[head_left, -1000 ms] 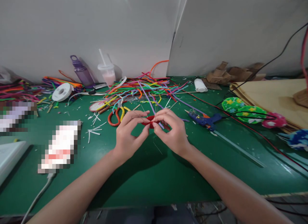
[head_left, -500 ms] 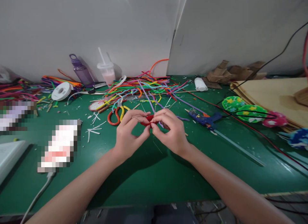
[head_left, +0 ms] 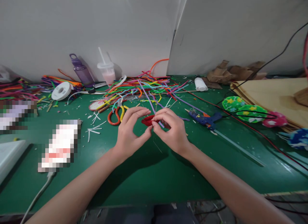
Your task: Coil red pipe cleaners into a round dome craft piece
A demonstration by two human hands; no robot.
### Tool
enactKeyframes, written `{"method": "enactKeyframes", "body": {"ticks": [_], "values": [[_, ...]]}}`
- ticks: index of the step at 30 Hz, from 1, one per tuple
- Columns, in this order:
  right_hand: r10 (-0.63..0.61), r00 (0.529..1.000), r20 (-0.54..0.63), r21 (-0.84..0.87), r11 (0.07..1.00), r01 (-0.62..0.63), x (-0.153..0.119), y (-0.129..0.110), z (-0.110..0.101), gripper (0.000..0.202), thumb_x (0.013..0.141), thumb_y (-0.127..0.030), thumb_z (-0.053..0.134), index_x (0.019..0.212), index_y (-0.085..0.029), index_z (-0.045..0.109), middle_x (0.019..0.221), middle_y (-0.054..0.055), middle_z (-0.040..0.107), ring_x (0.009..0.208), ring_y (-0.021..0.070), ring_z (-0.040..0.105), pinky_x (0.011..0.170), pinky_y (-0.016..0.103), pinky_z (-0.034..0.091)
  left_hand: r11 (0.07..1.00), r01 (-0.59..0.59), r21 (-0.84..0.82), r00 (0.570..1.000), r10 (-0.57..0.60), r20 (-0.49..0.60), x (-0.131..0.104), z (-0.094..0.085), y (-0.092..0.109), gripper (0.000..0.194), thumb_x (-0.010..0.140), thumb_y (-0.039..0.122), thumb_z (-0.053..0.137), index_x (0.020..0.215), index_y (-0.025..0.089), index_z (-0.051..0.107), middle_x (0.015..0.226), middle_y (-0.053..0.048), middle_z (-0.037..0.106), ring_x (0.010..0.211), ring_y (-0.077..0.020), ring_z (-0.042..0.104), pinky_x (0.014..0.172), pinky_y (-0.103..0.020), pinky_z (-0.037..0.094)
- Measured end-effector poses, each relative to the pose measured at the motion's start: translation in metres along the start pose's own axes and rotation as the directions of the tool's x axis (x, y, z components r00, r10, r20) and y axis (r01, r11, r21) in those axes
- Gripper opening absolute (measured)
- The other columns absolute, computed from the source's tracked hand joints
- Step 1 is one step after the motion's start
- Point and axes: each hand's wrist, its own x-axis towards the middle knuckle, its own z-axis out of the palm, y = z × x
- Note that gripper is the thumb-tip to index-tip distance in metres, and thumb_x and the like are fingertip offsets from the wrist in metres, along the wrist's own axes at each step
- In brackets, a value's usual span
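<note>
A small red piece [head_left: 147, 120], with thin wires sticking out around it, is held above the green table. My right hand [head_left: 169, 129] pinches its right side between thumb and fingertips. Around its left side curves my left hand [head_left: 131, 131], thumb and fingers apart, the thumb tip near the piece's lower edge. Whether that thumb touches it is too small to tell. Behind the hands lies a heap of coloured pipe cleaners [head_left: 141, 89]. Scissors with red and yellow handles [head_left: 114, 117] rest just left of the piece.
A blue glue gun [head_left: 204, 119] with a long glue stick lies right of my hands. At the left are a phone [head_left: 61, 143] on a cable and a white ribbon spool [head_left: 62, 91]. Along the wall stand a purple bottle [head_left: 82, 73] and a lidded cup [head_left: 107, 73].
My left fingers have opened and come away from the red piece, so more of it shows. My right hand keeps its pinch in nearly the same place.
</note>
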Motion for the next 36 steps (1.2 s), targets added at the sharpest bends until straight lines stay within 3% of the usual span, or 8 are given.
{"method": "enactKeyframes", "body": {"ticks": [4,7,12,14,16,19,23,36], "values": [[0.102,0.994,-0.025,0.057,0.993,-0.100,0.002,0.000,-0.002,0.008,0.081,-0.015,0.055,0.075,-0.020,0.059,0.082,0.004,0.061,0.075,0.0160,0.057,0.061,0.029,0.045,0.995,-0.028,0.098,0.999,0.030,-0.018,0.001,-0.003,0.001,0.042,0.077,0.017,0.068,0.117,0.022,0.057,0.114,-0.008,0.062,0.110,-0.0224,0.057,0.097,-0.041,0.051],[0.267,0.962,-0.047,0.166,0.952,-0.256,0.005,0.004,-0.005,0.009,0.081,-0.018,0.056,0.072,-0.019,0.059,0.081,0.003,0.060,0.075,0.0150,0.056,0.059,0.027,0.043,0.993,0.025,0.114,0.997,-0.016,-0.081,0.001,-0.005,-0.001,0.045,0.078,0.020,0.068,0.121,0.022,0.054,0.118,-0.009,0.058,0.115,-0.0233,0.055,0.100,-0.043,0.048],[0.614,0.789,0.017,0.440,0.704,-0.557,0.011,0.013,-0.008,0.012,0.075,-0.028,0.062,0.070,-0.018,0.063,0.065,-0.001,0.053,0.056,0.0092,0.044,0.047,0.023,0.030,0.983,0.179,-0.048,0.964,-0.185,-0.190,0.001,-0.002,-0.009,0.037,0.081,0.022,0.065,0.116,0.022,0.054,0.118,-0.008,0.055,0.108,-0.0209,0.060,0.092,-0.038,0.052],[0.692,0.716,0.092,0.530,0.575,-0.623,0.013,0.015,-0.009,0.014,0.072,-0.029,0.063,0.067,-0.017,0.063,0.057,-0.003,0.047,0.048,0.0067,0.035,0.042,0.023,0.022,0.935,0.307,-0.176,0.932,-0.333,-0.144,0.001,-0.001,-0.011,0.028,0.083,0.025,0.064,0.109,0.021,0.056,0.108,-0.006,0.059,0.086,-0.0155,0.066,0.077,-0.031,0.055],[0.715,0.683,0.148,0.591,0.490,-0.641,0.014,0.016,-0.010,0.015,0.070,-0.029,0.063,0.063,-0.016,0.061,0.054,-0.004,0.043,0.046,0.0057,0.032,0.041,0.023,0.017,0.846,0.453,-0.283,0.879,-0.477,-0.018,0.002,0.001,-0.011,0.020,0.084,0.029,0.062,0.101,0.019,0.058,0.089,-0.003,0.062,0.066,-0.0113,0.064,0.061,-0.025,0.051],[0.719,0.662,0.214,0.647,0.403,-0.647,0.014,0.018,-0.009,0.016,0.068,-0.029,0.064,0.059,-0.016,0.058,0.053,-0.003,0.044,0.046,0.0059,0.034,0.040,0.023,0.014,0.740,0.579,-0.344,0.809,-0.573,0.130,0.004,0.001,-0.009,0.018,0.084,0.033,0.062,0.093,0.018,0.063,0.065,0.002,0.058,0.051,-0.0090,0.056,0.047,-0.021,0.043],[0.726,0.637,0.259,0.660,0.348,-0.665,0.012,0.019,-0.008,0.015,0.066,-0.028,0.066,0.062,-0.016,0.059,0.057,-0.002,0.046,0.050,0.0067,0.038,0.039,0.022,0.015,0.690,0.631,-0.355,0.770,-0.612,0.181,0.005,0.002,-0.005,0.022,0.082,0.034,0.064,0.098,0.018,0.067,0.068,0.002,0.060,0.042,-0.0057,0.050,0.041,-0.020,0.037],[0.681,0.660,0.317,0.643,0.358,-0.678,0.012,0.014,-0.010,0.015,0.068,-0.027,0.066,0.062,-0.015,0.059,0.056,-0.003,0.046,0.045,0.0047,0.035,0.038,0.022,0.011,0.721,0.615,-0.320,0.789,-0.556,0.263,0.005,0.000,-0.004,0.018,0.088,0.031,0.057,0.079,0.017,0.064,0.060,0.003,0.055,0.039,-0.0040,0.048,0.040,-0.018,0.034]]}}
